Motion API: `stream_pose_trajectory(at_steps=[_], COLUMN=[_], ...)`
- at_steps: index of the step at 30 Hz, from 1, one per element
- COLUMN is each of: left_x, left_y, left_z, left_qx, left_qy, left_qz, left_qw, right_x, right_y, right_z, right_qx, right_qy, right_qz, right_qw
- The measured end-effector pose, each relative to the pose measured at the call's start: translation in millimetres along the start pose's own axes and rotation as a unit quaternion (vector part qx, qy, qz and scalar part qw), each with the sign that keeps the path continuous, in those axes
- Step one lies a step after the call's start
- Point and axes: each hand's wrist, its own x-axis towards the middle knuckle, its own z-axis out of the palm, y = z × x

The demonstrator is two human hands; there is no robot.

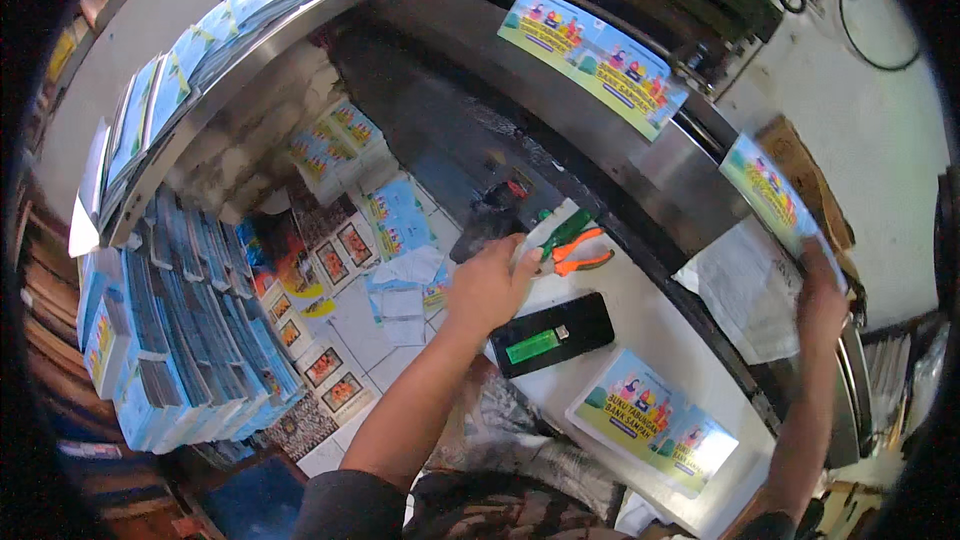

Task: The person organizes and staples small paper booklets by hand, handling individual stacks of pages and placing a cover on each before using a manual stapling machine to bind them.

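At the right, my right hand (822, 302) is closed on the lower end of a colourful printed sheet (768, 188), which is tilted over the machine's edge. My left hand (492, 282) rests at the far-left corner of the white tabletop, thumb apart from the fingers, some fingertips hidden. Just beyond its thumb lie a green-handled tool (568, 228) and an orange-handled tool (585, 252). Nearer me is a black phone-like slab (590, 318) with a green label. A stack of similar printed covers (650, 425) sits on the near part of the tabletop.
Another printed sheet (597, 60) lies on the metal machine bed (690, 175). White paper (748, 285) lies beside my right hand. Tall stacks of bound booklets (200, 330) stand at left, below a shelf of blue printed sheets (225, 25). Papers cover the tiled floor.
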Motion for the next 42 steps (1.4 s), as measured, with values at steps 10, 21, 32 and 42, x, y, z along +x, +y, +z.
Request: stream_pose_trajectory(at_steps=[10, 21, 32, 42], left_x=[0, 1, -2, 76], left_y=[-9, 1, -1, 56], left_z=[5, 6, 1, 20], left_qx=[0.011, 0.016, 0.028, -0.251], left_qy=[0.036, 0.031, 0.021, 0.011], left_qz=[0.003, 0.02, -0.012, 0.019], left_qw=[0.999, 0.999, 0.999, 0.968], right_x=[-146, -187, -127, -182], right_y=[-109, -130, -94, -113], right_z=[-37, -58, -98, -88], right_qx=[0.193, 0.157, 0.285, 0.227], right_qy=[-0.4, -0.351, -0.343, -0.358], right_qz=[-0.019, -0.128, 0.003, -0.142], right_qw=[0.896, 0.914, 0.895, 0.894])
